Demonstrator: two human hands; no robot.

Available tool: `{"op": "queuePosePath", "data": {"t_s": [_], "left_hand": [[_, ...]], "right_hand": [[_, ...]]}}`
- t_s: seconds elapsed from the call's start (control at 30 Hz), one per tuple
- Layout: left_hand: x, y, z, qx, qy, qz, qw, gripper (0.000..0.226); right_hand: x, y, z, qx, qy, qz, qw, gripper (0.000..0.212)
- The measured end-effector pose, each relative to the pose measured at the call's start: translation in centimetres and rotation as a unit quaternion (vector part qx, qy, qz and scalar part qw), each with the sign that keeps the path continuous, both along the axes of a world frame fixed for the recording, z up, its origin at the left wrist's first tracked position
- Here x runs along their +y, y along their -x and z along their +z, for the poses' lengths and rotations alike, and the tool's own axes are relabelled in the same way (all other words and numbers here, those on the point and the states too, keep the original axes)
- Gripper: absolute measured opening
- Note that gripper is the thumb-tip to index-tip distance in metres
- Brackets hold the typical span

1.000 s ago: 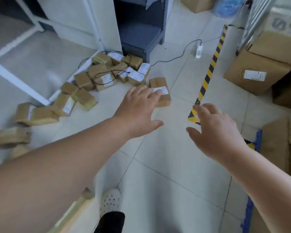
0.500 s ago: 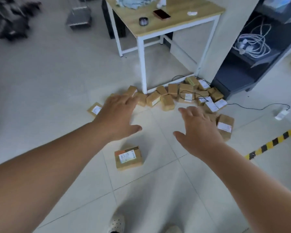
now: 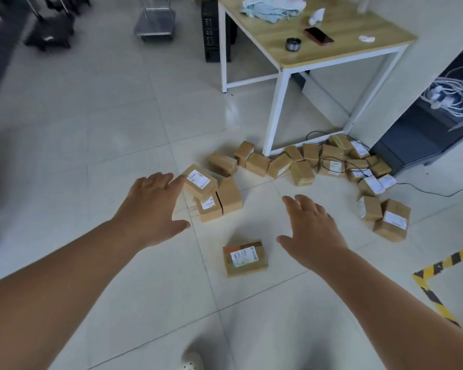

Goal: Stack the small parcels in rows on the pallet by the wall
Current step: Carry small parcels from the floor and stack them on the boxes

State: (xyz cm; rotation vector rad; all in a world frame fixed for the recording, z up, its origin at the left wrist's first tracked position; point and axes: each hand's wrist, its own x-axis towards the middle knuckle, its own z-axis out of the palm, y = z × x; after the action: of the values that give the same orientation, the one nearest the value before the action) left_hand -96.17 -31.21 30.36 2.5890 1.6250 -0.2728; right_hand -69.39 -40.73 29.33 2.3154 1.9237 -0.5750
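We are holding our left hand and right hand spread and empty above a near parcel on the floor.

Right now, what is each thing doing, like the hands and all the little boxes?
left hand, open, holding nothing.
right hand, open, holding nothing.
lone parcel, flat on the floor, label up, untouched.
other parcels, scattered on the floor, not stacked.
phone, lying flat on the table.
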Motion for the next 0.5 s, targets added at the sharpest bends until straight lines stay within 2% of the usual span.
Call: {"op": "queuePosePath", "data": {"t_s": [0.2,0.5], "left_hand": [[8.0,5.1,-0.8,0.046,0.012,-0.034,0.998,0.100],[23.4,3.5,-7.6,0.107,0.050,-0.089,0.989,0.108]], "right_hand": [[6.3,6.6,-1.3,0.042,-0.008,-0.052,0.998,0.081],[18.4,7.6,-8.6,0.078,0.025,-0.122,0.989,0.086]]}}
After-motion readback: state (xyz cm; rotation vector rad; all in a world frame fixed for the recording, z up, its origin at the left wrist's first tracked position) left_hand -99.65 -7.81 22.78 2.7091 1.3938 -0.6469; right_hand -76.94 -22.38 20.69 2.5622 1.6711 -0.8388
